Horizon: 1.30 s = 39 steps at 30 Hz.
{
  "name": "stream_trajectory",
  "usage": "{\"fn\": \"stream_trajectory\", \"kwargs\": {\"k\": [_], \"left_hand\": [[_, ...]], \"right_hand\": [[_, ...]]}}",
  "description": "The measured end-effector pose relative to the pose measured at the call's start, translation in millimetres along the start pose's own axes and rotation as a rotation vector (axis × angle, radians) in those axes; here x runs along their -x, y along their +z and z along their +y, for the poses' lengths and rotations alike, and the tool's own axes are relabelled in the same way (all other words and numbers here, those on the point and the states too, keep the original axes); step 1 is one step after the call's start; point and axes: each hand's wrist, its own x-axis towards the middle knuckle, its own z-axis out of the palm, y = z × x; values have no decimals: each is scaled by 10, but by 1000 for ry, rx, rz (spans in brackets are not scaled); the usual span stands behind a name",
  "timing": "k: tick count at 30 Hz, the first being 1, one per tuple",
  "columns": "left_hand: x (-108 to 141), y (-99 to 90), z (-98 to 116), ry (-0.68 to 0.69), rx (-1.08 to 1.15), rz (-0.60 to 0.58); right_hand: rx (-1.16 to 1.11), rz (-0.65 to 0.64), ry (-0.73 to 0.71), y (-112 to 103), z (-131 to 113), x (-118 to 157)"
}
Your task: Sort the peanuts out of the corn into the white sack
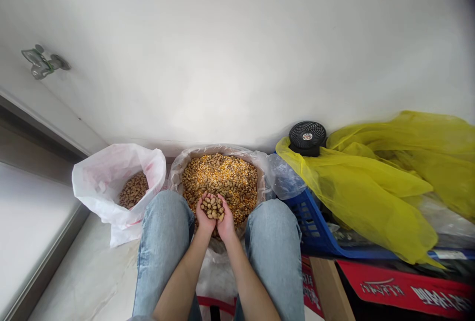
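Observation:
My left hand (205,216) and my right hand (226,221) are cupped side by side, palms up, with a heap of unshelled peanuts (213,207) in them. Right beneath and behind the hands is an open sack with a clear plastic lining (174,175), between my knees. It is filled with yellow corn kernels (213,170) mixed with more peanuts in the shell. On the left stands an open white plastic sack (92,182), with brown peanuts (133,190) low inside it.
On the right, a blue plastic basket (313,224) holds yellow mesh cloth (374,187) and a small black fan (308,138). Red printed boxes (404,289) lie below it. A white wall (222,64) rises close behind the sacks, with a metal tap (42,63) at upper left.

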Motion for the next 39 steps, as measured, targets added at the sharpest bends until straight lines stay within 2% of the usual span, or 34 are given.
{"fn": "stream_trajectory", "kwargs": {"k": [4, 10, 18, 22, 30, 35, 39], "left_hand": [[-22, -28, 0, 7, 2, -8], [-69, -48, 22, 49, 24, 36], [-65, -27, 20, 69, -6, 60], [-51, -14, 17, 62, 15, 76], [24, 14, -40, 49, 60, 76], [81, 46, -59, 48, 80, 58], [79, 44, -59, 41, 82, 41]], "right_hand": [[87, -31, -49, 12, -20, 10], [159, -126, 55, 93, -96, 46], [195, -158, 67, 110, -126, 65], [283, -171, -18, 48, -64, 30], [397, -14, -256, 17, 107, 30], [413, 20, -311, 72, 109, 92], [525, 37, -407, 52, 105, 109]]}}
